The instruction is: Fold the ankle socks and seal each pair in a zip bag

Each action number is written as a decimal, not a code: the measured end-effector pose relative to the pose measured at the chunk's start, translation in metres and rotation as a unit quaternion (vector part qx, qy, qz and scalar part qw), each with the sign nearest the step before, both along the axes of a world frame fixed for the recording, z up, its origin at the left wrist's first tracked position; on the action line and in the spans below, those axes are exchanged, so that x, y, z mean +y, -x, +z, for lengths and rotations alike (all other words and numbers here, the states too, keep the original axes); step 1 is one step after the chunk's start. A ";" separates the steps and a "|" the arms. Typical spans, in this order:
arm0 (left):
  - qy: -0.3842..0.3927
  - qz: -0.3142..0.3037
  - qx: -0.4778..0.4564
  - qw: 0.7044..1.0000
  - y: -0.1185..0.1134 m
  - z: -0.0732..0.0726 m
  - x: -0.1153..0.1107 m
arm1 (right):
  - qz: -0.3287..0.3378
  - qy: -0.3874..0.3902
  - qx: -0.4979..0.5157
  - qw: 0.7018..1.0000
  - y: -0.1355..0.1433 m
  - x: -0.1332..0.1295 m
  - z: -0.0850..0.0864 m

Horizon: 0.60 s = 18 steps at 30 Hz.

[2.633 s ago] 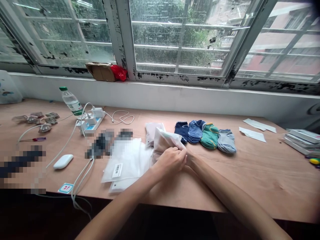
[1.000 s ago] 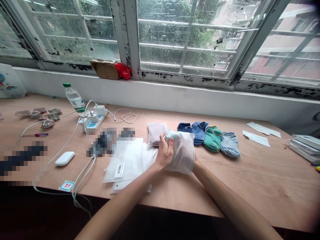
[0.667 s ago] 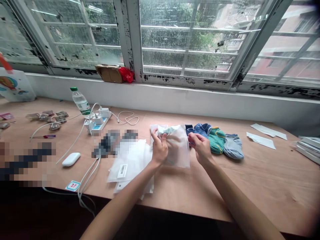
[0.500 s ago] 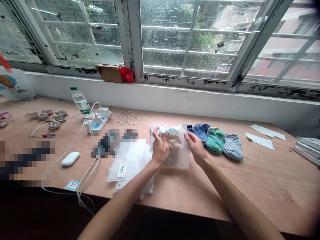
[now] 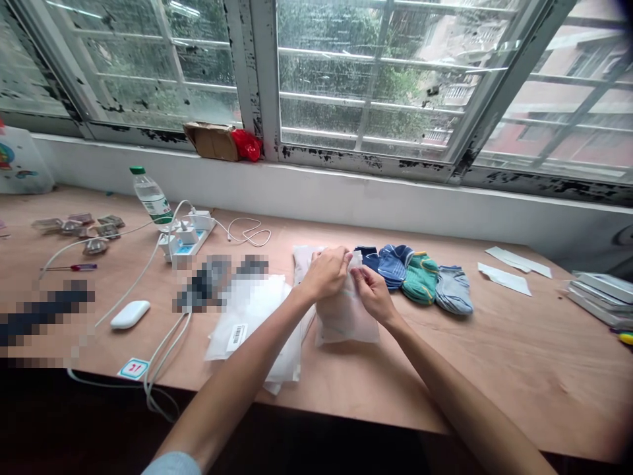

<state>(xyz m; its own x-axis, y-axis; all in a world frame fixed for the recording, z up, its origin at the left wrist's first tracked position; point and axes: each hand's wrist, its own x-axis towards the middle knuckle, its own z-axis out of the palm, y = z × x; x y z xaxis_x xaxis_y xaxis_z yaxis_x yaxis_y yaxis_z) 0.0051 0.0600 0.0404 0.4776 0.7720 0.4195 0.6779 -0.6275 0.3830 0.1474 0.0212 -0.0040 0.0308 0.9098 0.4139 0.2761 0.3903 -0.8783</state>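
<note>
A frosted plastic bag (image 5: pixel 346 323) stands over the wooden tabletop between my hands, its contents blurred through the plastic. My left hand (image 5: pixel 327 274) is closed on the bag's top edge, its fingers bent over it. Close by, my right hand (image 5: pixel 372 290) pinches the same edge from the right side. Just beyond my right hand lie folded socks in a row: dark navy, blue (image 5: pixel 394 266), green (image 5: pixel 420 278) and light grey (image 5: pixel 453 290). Part of another pale bag (image 5: pixel 302 258) shows behind my left hand. A stack of frosted bags (image 5: pixel 250 310), one with a barcode label, lies left of my hands.
Left on the table are a power strip (image 5: pixel 188 241) with white cables, a water bottle (image 5: pixel 153 198), a white case (image 5: pixel 130 315) and a screwdriver (image 5: pixel 74 268). White paper strips (image 5: pixel 504 278) and a stack of packets (image 5: pixel 601 297) lie right. The table's front edge runs below my forearms.
My left hand has moved right along the bag's top, closer to my right hand. The bag now hangs more upright, and its contents show less. The view has shifted slightly.
</note>
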 end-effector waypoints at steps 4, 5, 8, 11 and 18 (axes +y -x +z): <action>0.031 0.000 -0.012 0.999 -0.001 0.000 0.000 | -0.002 0.011 0.033 0.999 -0.003 0.006 0.004; 0.030 -0.001 -0.014 0.999 -0.001 -0.001 -0.001 | -0.006 0.016 0.038 0.999 -0.004 0.007 0.006; 0.024 0.005 -0.014 1.000 -0.004 -0.001 -0.006 | -0.031 0.014 0.018 0.999 -0.005 0.010 0.013; 0.023 0.006 -0.015 1.000 -0.007 0.000 -0.007 | -0.034 0.009 -0.011 0.999 -0.007 0.011 0.017; 0.014 0.001 -0.027 1.000 -0.008 -0.001 -0.010 | -0.028 -0.016 -0.072 0.997 -0.007 0.005 0.018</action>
